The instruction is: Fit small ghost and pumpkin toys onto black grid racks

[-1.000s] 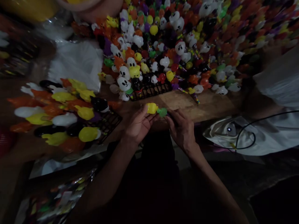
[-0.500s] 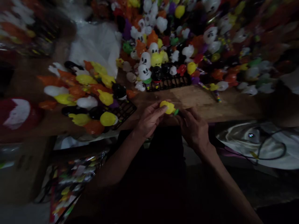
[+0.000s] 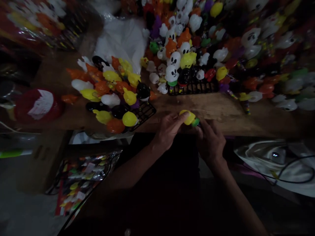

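Note:
My left hand (image 3: 167,131) pinches a small yellow plastic figure head (image 3: 188,118) between thumb and fingers, just above the bench's front edge. A green collar-like piece (image 3: 196,122) sits against the lower right end of the head. Closed around the dark part behind that green piece is my right hand (image 3: 211,141); its fingers hide most of what they grip. Beyond the hands, ghost-faced toppers (image 3: 171,74) on sticks stand in a black grid rack (image 3: 197,88).
Loose yellow, orange, white and black heads (image 3: 110,100) lie piled on another black grid (image 3: 145,114) at left. A red tub (image 3: 52,109) stands farther left. Many finished-looking figures crowd the back and right of the wooden bench (image 3: 169,105). A cable (image 3: 295,180) hangs at right.
The view has swung left, so the scene sits farther right. The green piece now shows larger and lies close against the yellow head. Both hands keep their grip.

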The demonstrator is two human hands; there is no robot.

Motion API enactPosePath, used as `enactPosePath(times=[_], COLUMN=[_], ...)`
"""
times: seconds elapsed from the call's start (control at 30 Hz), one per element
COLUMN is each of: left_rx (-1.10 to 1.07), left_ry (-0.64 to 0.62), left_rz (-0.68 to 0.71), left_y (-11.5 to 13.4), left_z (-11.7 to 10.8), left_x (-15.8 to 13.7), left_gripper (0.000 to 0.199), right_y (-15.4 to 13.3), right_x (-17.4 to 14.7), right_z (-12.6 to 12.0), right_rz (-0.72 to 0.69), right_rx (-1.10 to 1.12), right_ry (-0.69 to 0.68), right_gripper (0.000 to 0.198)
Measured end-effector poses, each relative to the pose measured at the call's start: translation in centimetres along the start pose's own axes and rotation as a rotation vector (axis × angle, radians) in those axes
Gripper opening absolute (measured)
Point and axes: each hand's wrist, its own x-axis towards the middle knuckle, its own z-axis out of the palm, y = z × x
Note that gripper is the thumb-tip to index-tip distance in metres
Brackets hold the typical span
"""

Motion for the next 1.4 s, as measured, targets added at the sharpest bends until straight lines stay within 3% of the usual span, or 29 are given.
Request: enactPosePath(times=[0.13,0.23,0.33,0.43,0.53,0.63,0.8,0.9,1.03,1.1,1.2,1.3,1.4], left_rx=[0.080,0.172,0.229,0.342,0.458,0.567,0.545,0.587,0.626,0.665,0.646,0.470,0.339], left_ry=[0.136,0.116,0.079,-0.004,0.011,0.062,0.091,0.034,0.080,0.116,0.107,0.040,-0.044], left_rz=[0.235,0.218,0.252,0.199,0.231,0.306,0.354,0.386,0.348,0.352,0.365,0.251,0.157], left_y=[0.9,0.7,-0.6,-1.8,-2.1,-1.9,-2.4,-3.2,-3.4,-3.0,-2.3,-2.5,-3.4], left_z=[-0.3,-0.6,-0.5,0.0,0.0,-0.3,0.3,0.9,1.5,1.9,2.5,2.9,3.1], left_x=[-0.9,-1.3,-1.1,-0.7,0.0,1.3,3.0,3.8,4.5,4.5,4.5,4.8,5.3], left_gripper=[0.036,0.044,0.064,0.058,0.050,0.040,0.030,0.022,0.030,0.030,0.035,0.046,0.048], right_y=[-0.6,-1.1,-1.8,-2.5,-1.9,1.3,9.8,12.8,14.6,15.1,15.6,14.9,13.3], right_x=[-0.1,-0.3,0.0,0.4,0.8,2.5,9.4,13.6,16.3,16.8,17.1,16.6,14.7], right_z=[0.4,0.6,1.1,1.6,1.0,-0.9,-4.2,-4.1,-2.2,-1.9,-3.4,-5.9,-7.0], right_rz=[-0.013,0.042,0.098,0.070,-0.010,-0.045,0.269,0.381,0.345,0.357,0.409,0.494,0.650], right_rx=[0.003,-0.039,-0.019,0.055,0.131,0.068,-0.297,-0.538,-0.589,-0.554,-0.360,0.057,0.498], right_ry=[-0.101,-0.189,-0.178,-0.139,-0.147,-0.184,-0.044,-0.104,-0.252,-0.246,-0.079,0.083,0.077], right_gripper=[0.036,0.034,0.030,0.028,0.028,0.026,0.027,0.021,0.019,0.018,0.016,0.026,0.034])
